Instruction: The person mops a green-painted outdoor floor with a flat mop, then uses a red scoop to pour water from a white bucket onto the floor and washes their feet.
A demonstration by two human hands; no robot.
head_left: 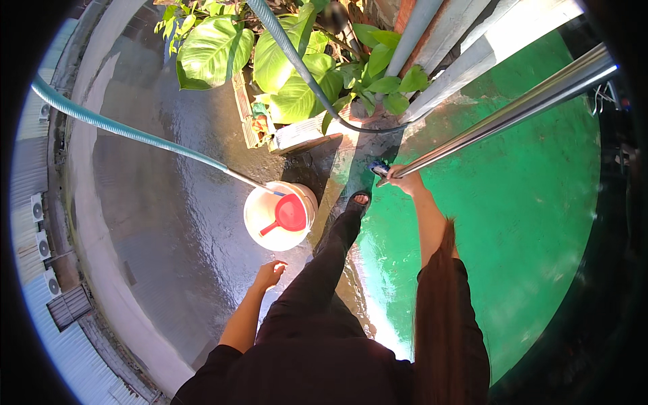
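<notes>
A turquoise hose (135,138) runs to a pale bucket, near which a person's left hand (270,273) hangs, fingers loosely bent. The bucket (257,219) holds a red dipper (291,212). At the green floor's (499,250) edge, beside a small blue object (379,167), the right hand (407,181) meets a metal pole's (499,118) lower end, its fingers' grip unclear.

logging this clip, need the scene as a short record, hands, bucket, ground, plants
right hand: at one end of a metal pole, beside a small blue item (kind unclear)
left hand: nothing visible in it, nearest the pale bucket
bucket contents: red dipper
over bucket: end of a teal tube
ground: wet grey floor left, green floor right
plants: broad green leaves, top
</notes>
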